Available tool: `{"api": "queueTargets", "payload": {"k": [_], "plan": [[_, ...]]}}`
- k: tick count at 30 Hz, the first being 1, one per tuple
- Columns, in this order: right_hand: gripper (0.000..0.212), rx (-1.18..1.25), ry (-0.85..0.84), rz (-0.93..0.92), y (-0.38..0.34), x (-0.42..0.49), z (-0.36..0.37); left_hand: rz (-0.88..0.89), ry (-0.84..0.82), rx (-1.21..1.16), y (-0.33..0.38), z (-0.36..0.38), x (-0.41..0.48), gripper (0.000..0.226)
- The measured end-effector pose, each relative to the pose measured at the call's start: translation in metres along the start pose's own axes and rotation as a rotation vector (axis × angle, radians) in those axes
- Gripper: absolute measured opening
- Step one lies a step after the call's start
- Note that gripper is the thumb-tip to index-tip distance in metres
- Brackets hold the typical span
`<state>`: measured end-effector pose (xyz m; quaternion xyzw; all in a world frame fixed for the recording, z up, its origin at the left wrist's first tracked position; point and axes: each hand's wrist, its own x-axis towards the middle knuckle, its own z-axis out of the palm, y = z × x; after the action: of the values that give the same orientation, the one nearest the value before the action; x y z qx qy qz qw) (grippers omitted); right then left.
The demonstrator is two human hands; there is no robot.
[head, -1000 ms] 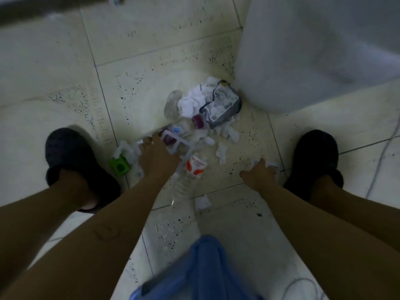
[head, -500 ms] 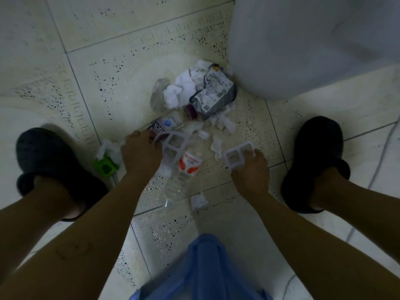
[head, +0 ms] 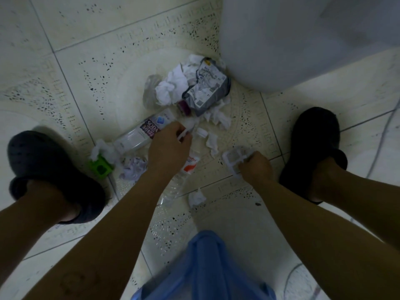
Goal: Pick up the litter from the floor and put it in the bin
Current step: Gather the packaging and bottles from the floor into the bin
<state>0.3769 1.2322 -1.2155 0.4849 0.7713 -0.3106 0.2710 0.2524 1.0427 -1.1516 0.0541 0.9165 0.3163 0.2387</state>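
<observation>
A heap of litter lies on the tiled floor: crumpled white tissues, a grey foil packet, a soda bottle, a clear water bottle with a red label, a green plastic piece. My left hand hovers over the pile and pinches a white plastic piece. My right hand grips a white plastic frame just above the floor. The white bin stands at the upper right, beside the heap.
My two feet in dark slippers stand on either side of the litter. A blue garment hangs at the bottom centre. A thin cable runs along the floor at the right. A small tissue scrap lies near me.
My left hand moved right, off the soda bottle, with the white piece pinched in it. My right hand drew the white frame slightly back toward me.
</observation>
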Motion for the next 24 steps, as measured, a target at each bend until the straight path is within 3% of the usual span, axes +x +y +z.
{"api": "queueTargets", "payload": {"k": [7, 11, 14, 17, 24], "plan": [[0.03, 0.154, -0.037, -0.067, -0.022, -0.029, -0.026, 0.008, 0.026, -0.001, 0.027, -0.028, -0.004, 0.019], [0.013, 0.013, -0.019, -0.344, -0.074, -0.063, -0.065, 0.034, 0.029, 0.058, 0.061, -0.063, -0.016, 0.017], [0.043, -0.089, 0.017, -0.528, -0.111, -0.097, -0.109, 0.072, 0.025, 0.091, 0.091, -0.102, -0.026, 0.022], [0.046, -0.034, 0.093, -0.669, -0.132, -0.137, -0.158, 0.111, 0.084, 0.091, 0.123, -0.14, -0.038, 0.019], [0.022, -0.109, 0.257, -0.786, -0.148, -0.225, -0.268, 0.236, 0.243, 0.134, 0.204, -0.206, -0.077, 0.02]]}}
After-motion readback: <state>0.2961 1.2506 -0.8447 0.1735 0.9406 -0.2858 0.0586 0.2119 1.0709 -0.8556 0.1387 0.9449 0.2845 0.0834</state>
